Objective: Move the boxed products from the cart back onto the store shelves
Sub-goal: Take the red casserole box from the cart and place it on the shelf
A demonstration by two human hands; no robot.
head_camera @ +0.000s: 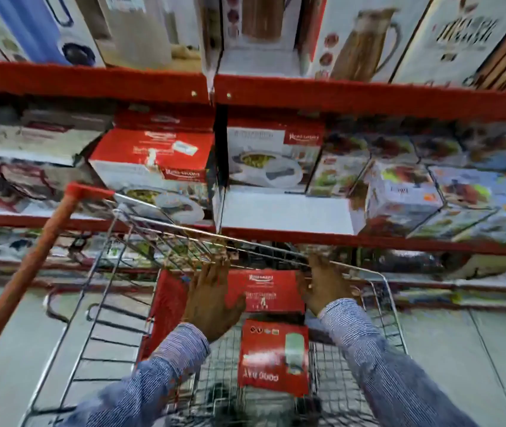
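Observation:
A large red box (264,291) lies in the far end of the wire cart (390,306). My left hand (211,300) rests flat on its left part with fingers spread. My right hand (325,288) lies against its right edge, fingers apart. Whether either hand grips the box is blurred. A smaller red box (273,359) lies on the cart floor nearer to me, between my forearms. The middle red shelf (368,240) behind the cart holds similar red and white boxes (153,158), with a bare white gap (285,211) straight ahead.
The cart's orange handle (20,285) slants up on the left. An upper red shelf (368,97) carries tall jug and flask boxes. Colourful boxes (430,192) fill the middle shelf's right side. A lower shelf runs behind the cart; grey floor lies on both sides.

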